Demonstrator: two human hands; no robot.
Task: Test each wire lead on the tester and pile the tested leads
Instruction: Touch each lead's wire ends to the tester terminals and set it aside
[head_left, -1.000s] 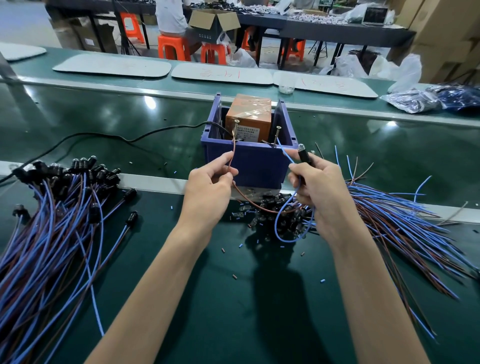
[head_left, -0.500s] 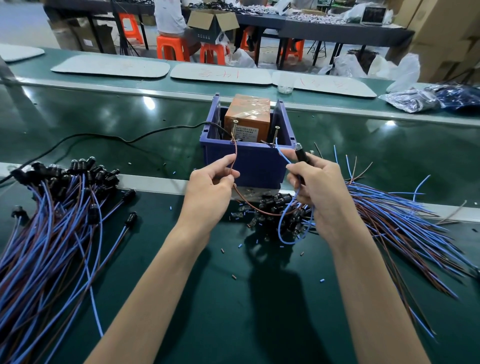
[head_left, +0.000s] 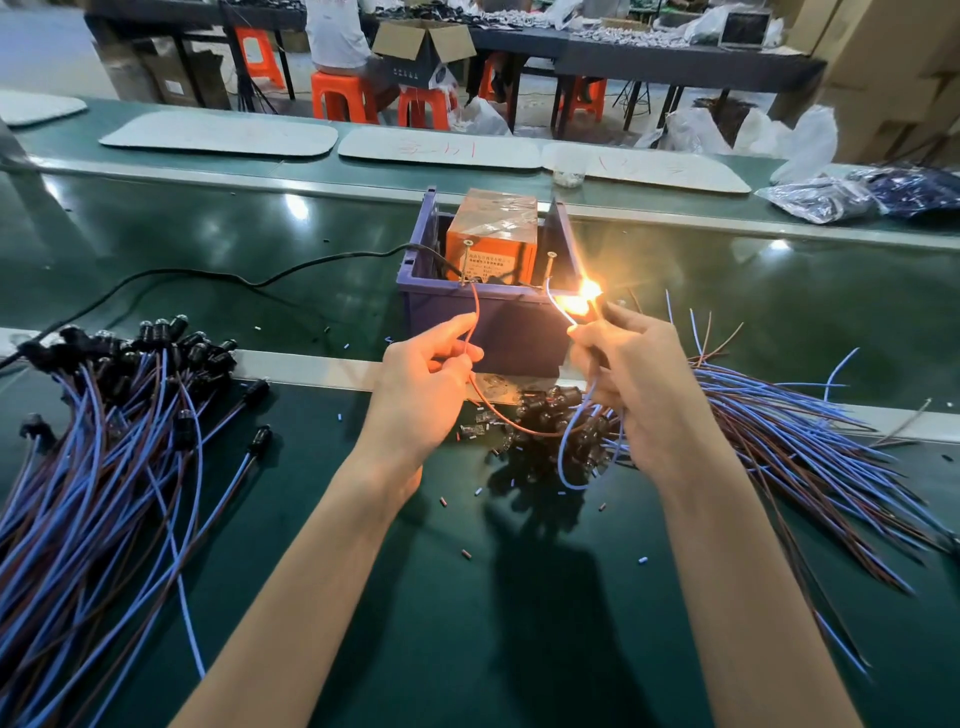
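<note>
Now my left hand (head_left: 426, 384) pinches the thin brown wire (head_left: 475, 322), which rises almost upright to the tester's (head_left: 493, 234) left metal post (head_left: 464, 262). My right hand (head_left: 639, 395) grips the lead's bulb (head_left: 587, 301), glowing orange, and its blue wire (head_left: 558, 306) curves up to the right post (head_left: 549, 267). The boxy, tape-wrapped tester sits in a blue plastic bin (head_left: 498, 322) just beyond my hands. Loose leads lie in a left pile (head_left: 104, 467) and a right pile (head_left: 789, 431).
</note>
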